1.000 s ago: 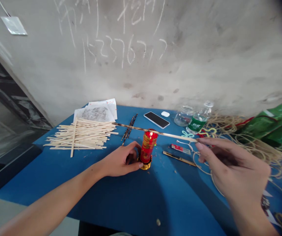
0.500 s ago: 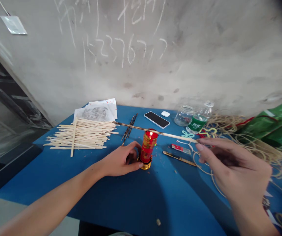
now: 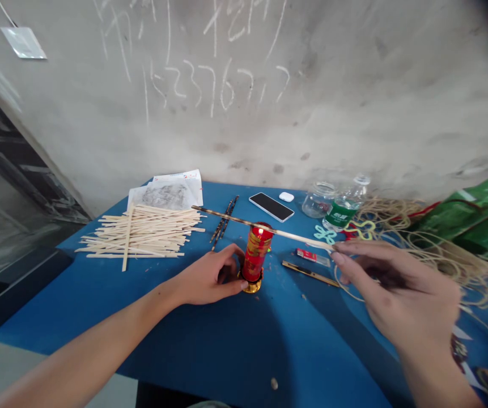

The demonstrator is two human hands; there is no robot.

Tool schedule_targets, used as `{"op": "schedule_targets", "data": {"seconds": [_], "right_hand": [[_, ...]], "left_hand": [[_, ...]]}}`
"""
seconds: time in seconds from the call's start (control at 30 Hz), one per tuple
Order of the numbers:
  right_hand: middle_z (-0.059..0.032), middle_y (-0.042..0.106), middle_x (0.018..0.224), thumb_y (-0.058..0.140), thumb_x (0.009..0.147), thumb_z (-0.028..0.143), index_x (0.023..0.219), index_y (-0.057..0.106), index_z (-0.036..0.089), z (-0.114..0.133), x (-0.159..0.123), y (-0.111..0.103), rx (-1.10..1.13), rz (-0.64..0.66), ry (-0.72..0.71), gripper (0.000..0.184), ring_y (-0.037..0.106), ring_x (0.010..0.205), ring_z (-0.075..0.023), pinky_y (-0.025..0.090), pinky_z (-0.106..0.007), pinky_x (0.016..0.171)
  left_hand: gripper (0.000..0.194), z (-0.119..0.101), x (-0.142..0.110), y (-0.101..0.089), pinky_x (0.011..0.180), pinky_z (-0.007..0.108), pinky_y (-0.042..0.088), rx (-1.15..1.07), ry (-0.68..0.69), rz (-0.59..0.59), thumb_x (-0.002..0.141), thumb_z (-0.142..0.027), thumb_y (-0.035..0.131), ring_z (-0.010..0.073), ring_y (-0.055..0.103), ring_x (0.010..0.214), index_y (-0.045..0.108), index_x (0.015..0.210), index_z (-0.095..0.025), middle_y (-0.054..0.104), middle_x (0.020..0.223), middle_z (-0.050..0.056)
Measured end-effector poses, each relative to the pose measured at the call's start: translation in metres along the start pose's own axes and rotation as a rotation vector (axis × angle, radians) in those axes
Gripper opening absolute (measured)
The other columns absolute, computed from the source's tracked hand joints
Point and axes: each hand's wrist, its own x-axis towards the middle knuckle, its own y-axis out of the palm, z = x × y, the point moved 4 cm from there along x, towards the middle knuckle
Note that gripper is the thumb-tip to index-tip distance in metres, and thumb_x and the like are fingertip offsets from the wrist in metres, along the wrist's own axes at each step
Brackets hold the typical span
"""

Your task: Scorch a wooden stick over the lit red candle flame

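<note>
A lit red candle (image 3: 255, 254) with a gold base stands upright on the blue table. My left hand (image 3: 212, 277) is curled around its lower part, thumb against the gold base. Pinched in the fingertips of my right hand (image 3: 397, 294) is the right end of a thin wooden stick (image 3: 297, 235). The stick runs across the candle's top at the flame, its left half scorched with dark marks. Beyond the candle lie several scorched sticks (image 3: 225, 220). Left of them is a pile of pale, unmarked wooden sticks (image 3: 150, 232), one lying crosswise on top.
Smudged paper (image 3: 165, 192) lies behind the pile. A phone (image 3: 271, 206), white earbud case (image 3: 286, 196), glass jar (image 3: 317, 201) and water bottle (image 3: 340, 212) stand at the back. Right are a utility knife (image 3: 310, 273), red-labelled small case (image 3: 313, 257), tangled cord (image 3: 431, 238) and green bottles (image 3: 469, 226).
My right hand has moved a little left, sliding the stick left over the candle flame. My left hand and the candle have stayed in place.
</note>
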Motion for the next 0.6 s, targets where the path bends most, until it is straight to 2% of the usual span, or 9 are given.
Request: {"op": "schedule_targets", "data": {"seconds": [0.37,0.6], "right_hand": [[0.0028,0.086,0.092,0.09,0.093,0.027,0.095,0.089,0.036,-0.0001,0.0019,0.0025,-0.006,0.1,-0.078,0.01,0.073,0.06,-0.0132,0.058,-0.028,0.054],[0.0046,0.085,0.087,0.09,0.093,0.028,0.097,0.09,0.038,0.0003,0.0024,0.0028,-0.016,0.117,-0.06,0.011,0.071,0.057,-0.0115,0.059,-0.025,0.053]], "left_hand": [[0.039,-0.0008,0.0005,0.0002,0.063,0.03,0.044,-0.013,0.005,-0.007,0.105,-0.053,0.071,0.0183,0.066,0.07,0.055,0.126,-0.024,0.072,0.084,-0.001],[0.041,-0.0003,0.0004,0.001,0.063,0.03,0.045,-0.011,-0.005,-0.001,0.106,-0.055,0.071,0.0182,0.066,0.071,0.055,0.128,-0.024,0.072,0.085,-0.001]]}}
